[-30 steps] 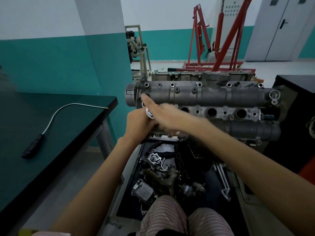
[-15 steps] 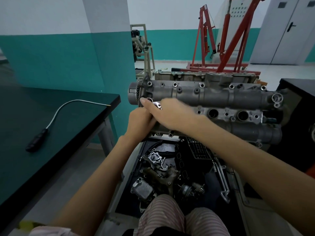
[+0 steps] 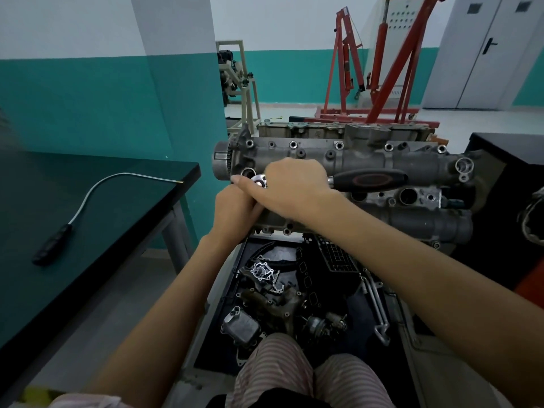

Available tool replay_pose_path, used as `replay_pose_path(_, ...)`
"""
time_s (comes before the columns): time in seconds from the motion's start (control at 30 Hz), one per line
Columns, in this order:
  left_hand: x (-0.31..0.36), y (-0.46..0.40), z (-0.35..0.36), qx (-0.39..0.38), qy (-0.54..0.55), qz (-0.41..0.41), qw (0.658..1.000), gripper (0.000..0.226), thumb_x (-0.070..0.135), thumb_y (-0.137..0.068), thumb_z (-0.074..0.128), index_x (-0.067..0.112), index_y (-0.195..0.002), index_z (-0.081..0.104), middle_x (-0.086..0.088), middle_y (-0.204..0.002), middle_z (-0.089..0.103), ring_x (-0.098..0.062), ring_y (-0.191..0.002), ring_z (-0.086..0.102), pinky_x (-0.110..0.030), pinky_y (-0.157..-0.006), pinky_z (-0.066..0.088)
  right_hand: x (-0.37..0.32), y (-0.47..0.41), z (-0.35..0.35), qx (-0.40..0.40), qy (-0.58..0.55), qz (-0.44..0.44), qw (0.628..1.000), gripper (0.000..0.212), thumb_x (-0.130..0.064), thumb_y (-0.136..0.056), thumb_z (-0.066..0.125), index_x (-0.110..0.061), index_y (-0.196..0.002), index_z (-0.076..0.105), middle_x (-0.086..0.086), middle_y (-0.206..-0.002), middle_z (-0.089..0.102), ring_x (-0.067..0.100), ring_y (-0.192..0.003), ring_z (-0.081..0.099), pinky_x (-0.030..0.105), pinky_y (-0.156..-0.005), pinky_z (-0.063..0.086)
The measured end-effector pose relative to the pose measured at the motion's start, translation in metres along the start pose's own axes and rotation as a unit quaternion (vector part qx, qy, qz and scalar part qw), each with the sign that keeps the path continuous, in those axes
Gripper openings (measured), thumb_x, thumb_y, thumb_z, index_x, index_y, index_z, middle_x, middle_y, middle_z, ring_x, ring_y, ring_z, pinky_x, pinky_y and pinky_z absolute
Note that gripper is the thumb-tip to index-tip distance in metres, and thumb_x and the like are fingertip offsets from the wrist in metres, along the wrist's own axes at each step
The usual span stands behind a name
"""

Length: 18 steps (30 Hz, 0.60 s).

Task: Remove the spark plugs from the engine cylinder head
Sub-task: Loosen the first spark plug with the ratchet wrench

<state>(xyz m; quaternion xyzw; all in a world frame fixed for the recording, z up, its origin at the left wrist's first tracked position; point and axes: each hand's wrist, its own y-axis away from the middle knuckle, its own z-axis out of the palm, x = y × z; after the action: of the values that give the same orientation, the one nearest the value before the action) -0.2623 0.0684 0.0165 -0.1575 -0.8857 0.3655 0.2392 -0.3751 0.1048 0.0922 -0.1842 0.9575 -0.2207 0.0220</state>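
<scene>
The grey engine cylinder head (image 3: 368,160) lies across the stand in front of me, with open round plug wells (image 3: 407,195) along its middle. A ratchet wrench stands over the left end, its shiny head (image 3: 259,180) beside a well (image 3: 248,173) and its black handle (image 3: 371,179) pointing right. My right hand (image 3: 294,187) grips the wrench just behind its head, index finger stretched past it. My left hand (image 3: 232,213) is curled under the ratchet head, holding the tool's stem, which is mostly hidden. No spark plug is visible.
A dark table (image 3: 88,219) on the left holds a flexible pick-up tool (image 3: 88,195). Below the head, a black tray (image 3: 229,293) holds several loose engine parts. A black bench (image 3: 506,160) stands at the right, and a red engine crane (image 3: 382,69) behind.
The ratchet head has shifted up and right with both hands. The black handle, hidden under my right hand before, now sticks out to the right.
</scene>
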Motion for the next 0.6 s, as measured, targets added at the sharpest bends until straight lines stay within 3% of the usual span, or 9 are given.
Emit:
replay_pose_path(0.1,-0.003,0.001,0.003,0.004,0.003,0.000,1.000,0.016,0.018,-0.076,0.040,0.015,-0.060,0.040,-0.013,-0.049,0.052,-0.021,-0.045,0.040,-0.021,-0.045,0.013,-0.004,0.003,0.011,-0.030,-0.140,0.064,0.988,0.067,-0.072,-0.086,0.023,-0.014,-0.059,0.045,-0.001,-0.057,0.048,0.013,-0.048,0.044,0.024,-0.045,0.027)
replay_pose_path(0.13,-0.004,0.001,0.003,0.005,0.004,0.006,1.000,0.022,0.021,-0.077,0.037,0.012,-0.058,0.045,-0.015,-0.050,0.055,-0.022,-0.046,0.044,-0.023,-0.043,0.018,-0.004,0.005,0.012,-0.104,-0.289,0.103,0.946,0.064,-0.068,-0.088,0.027,-0.013,-0.063,0.047,0.001,-0.058,0.048,0.014,-0.047,0.045,0.023,-0.045,0.030)
replay_pose_path(0.2,-0.008,-0.001,0.004,-0.012,-0.015,-0.007,1.000,0.039,0.027,-0.078,0.034,0.000,-0.068,0.061,-0.017,-0.059,0.061,-0.025,-0.056,0.055,-0.033,-0.048,0.035,-0.006,0.009,0.010,-0.258,-0.586,0.167,0.749,0.051,-0.057,-0.092,0.035,-0.012,-0.069,0.045,0.002,-0.058,0.040,0.012,-0.042,0.037,0.021,-0.042,0.031)
replay_pose_path(0.23,-0.007,-0.001,0.004,-0.017,-0.025,-0.011,0.999,0.035,0.023,-0.079,0.039,-0.002,-0.071,0.063,-0.017,-0.061,0.062,-0.028,-0.059,0.057,-0.034,-0.051,0.038,-0.005,0.009,0.010,-0.272,-0.615,0.165,0.722,0.046,-0.051,-0.093,0.037,-0.013,-0.069,0.043,0.001,-0.057,0.037,0.010,-0.040,0.034,0.020,-0.041,0.031)
replay_pose_path(0.33,0.001,0.003,0.003,0.020,-0.011,0.012,1.000,0.018,0.013,-0.073,0.047,0.007,-0.056,0.051,-0.006,-0.043,0.049,-0.018,-0.039,0.038,-0.015,-0.043,0.019,-0.003,0.006,0.007,-0.112,-0.255,0.080,0.957,0.055,-0.060,-0.091,0.034,-0.015,-0.060,0.041,-0.001,-0.055,0.043,0.011,-0.045,0.041,0.024,-0.043,0.030)
replay_pose_path(0.4,0.005,0.003,-0.002,0.020,0.033,0.018,0.999,0.021,0.020,-0.073,0.042,0.026,-0.056,0.031,0.012,-0.043,0.030,-0.012,-0.039,0.025,-0.013,-0.047,0.009,-0.003,0.002,0.001,-0.028,-0.042,0.015,0.999,0.062,-0.068,-0.088,0.026,-0.017,-0.056,0.040,-0.002,-0.057,0.044,0.011,-0.048,0.041,0.025,-0.044,0.025)
replay_pose_path(0.5,0.005,0.002,-0.006,-0.021,0.092,-0.014,0.995,0.022,0.027,-0.073,0.033,0.027,-0.052,0.028,0.010,-0.041,0.031,-0.017,-0.034,0.031,-0.014,-0.047,0.010,-0.005,0.002,0.006,-0.045,-0.130,0.045,0.990,0.064,-0.068,-0.088,0.023,-0.015,-0.059,0.045,-0.003,-0.057,0.046,0.010,-0.050,0.043,0.025,-0.045,0.026)
replay_pose_path(0.53,0.006,0.003,-0.005,-0.041,0.150,-0.055,0.986,0.024,0.027,-0.073,0.035,0.019,-0.050,0.039,0.002,-0.039,0.040,-0.021,-0.034,0.038,-0.013,-0.046,0.014,-0.005,0.005,0.008,-0.095,-0.255,0.089,0.958,0.065,-0.067,-0.089,0.023,-0.013,-0.063,0.048,-0.002,-0.057,0.046,0.010,-0.049,0.044,0.024,-0.045,0.029)
replay_pose_path(0.6,0.002,-0.001,0.003,-0.005,0.239,-0.162,0.957,0.033,0.032,-0.073,0.040,0.005,-0.062,0.056,-0.001,-0.041,0.051,-0.018,-0.035,0.045,-0.020,-0.043,0.028,-0.012,0.011,0.008,-0.231,-0.596,0.200,0.742,0.059,-0.061,-0.092,0.026,-0.011,-0.069,0.046,0.001,-0.056,0.041,0.012,-0.044,0.040,0.021,-0.043,0.034)
